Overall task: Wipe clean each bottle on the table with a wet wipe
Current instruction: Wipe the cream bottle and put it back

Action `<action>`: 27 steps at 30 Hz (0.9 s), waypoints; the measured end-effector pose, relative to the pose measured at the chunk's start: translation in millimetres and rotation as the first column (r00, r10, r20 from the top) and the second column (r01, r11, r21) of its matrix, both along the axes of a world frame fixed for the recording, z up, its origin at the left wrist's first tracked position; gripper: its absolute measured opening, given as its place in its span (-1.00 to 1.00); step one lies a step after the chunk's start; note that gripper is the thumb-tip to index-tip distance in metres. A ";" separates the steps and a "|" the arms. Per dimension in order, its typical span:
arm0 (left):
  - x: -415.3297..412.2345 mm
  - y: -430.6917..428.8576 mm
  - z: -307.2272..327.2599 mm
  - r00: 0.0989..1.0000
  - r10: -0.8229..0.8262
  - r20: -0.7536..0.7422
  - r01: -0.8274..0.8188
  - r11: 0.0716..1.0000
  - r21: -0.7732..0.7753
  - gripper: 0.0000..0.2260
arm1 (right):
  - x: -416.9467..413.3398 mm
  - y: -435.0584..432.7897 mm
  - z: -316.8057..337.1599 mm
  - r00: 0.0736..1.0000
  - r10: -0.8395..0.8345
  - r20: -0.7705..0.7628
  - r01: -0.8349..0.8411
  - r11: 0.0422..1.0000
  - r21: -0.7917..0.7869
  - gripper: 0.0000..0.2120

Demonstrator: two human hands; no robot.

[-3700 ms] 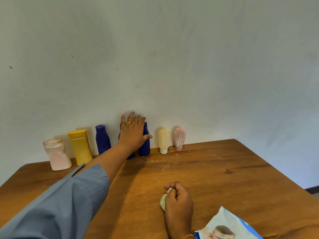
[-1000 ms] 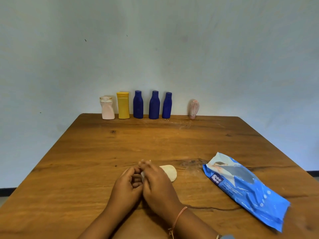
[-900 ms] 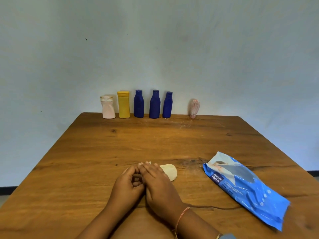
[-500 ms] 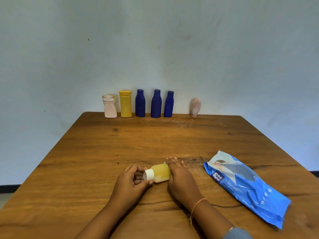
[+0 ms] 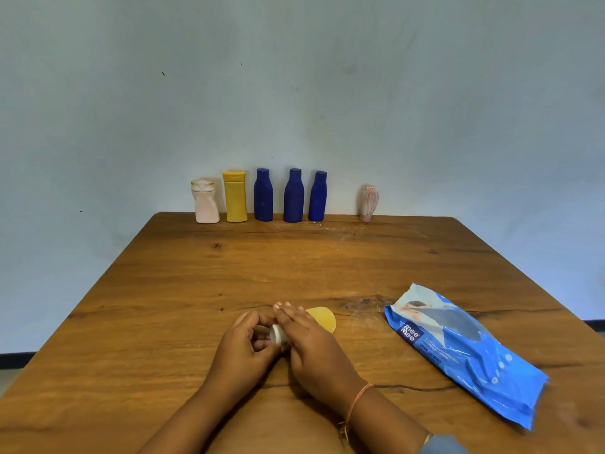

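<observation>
Half the near bottle (image 5: 323,317) under right hand (image 5: 315,350)

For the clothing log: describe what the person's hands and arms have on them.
The right hand has a thin orange thread bracelet at its wrist, and a grey-blue fabric sleeve cuff shows further up that forearm. The left hand and its forearm are bare in view; no ring shows.

Bottle row (image 5: 293,198) at far edge; pack (image 5: 458,348) right.
</observation>
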State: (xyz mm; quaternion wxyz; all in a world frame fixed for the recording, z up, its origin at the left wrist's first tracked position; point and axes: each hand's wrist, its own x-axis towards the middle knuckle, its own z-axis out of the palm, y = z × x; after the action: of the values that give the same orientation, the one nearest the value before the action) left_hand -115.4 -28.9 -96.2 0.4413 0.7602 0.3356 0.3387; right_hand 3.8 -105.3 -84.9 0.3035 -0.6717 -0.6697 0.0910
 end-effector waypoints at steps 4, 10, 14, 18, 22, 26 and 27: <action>1.4 -0.5 -0.4 1.000 0.009 0.010 -0.009 1.000 0.003 -0.72 | 25.8 -2.6 -1.6 0.995 -0.008 0.097 0.010 1.000 -0.023 -0.47; 1.3 -0.8 0.7 1.000 0.021 -0.010 -0.020 1.000 0.006 -0.76 | 56.3 -2.0 7.6 0.966 -0.259 -0.004 0.255 0.953 -0.164 -0.56; 1.3 -2.0 2.2 1.000 0.024 -0.016 -0.024 1.000 -0.001 -0.76 | 61.1 -2.0 28.1 0.866 -0.340 -0.368 0.327 0.940 -0.097 -0.63; 1.7 -0.2 0.8 1.000 0.021 -0.011 -0.021 1.000 -0.019 -0.75 | 42.0 0.8 40.7 0.794 -0.194 -0.576 0.178 0.980 -0.084 -0.71; 1.3 -0.1 -1.6 1.000 0.003 -0.011 -0.004 1.000 -0.018 -0.74 | 28.6 6.7 31.2 0.890 -0.188 -0.416 0.141 0.980 -0.141 -0.80; 0.9 -0.9 0.2 1.000 0.011 -0.011 -0.011 1.000 -0.020 -0.75 | 40.8 5.1 24.9 0.956 -0.236 -0.177 0.216 0.968 -0.127 -0.76; 0.8 -1.3 1.1 1.000 0.014 -0.012 -0.015 1.000 -0.017 -0.75 | 43.0 2.9 25.2 0.962 -0.256 -0.091 0.245 0.962 -0.119 -0.74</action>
State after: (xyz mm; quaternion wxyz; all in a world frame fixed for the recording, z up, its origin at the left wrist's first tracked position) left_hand -114.5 -30.2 -95.1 0.4433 0.7559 0.3466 0.3345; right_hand 46.9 -102.4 -59.7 0.3110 -0.7607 -0.5563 0.1229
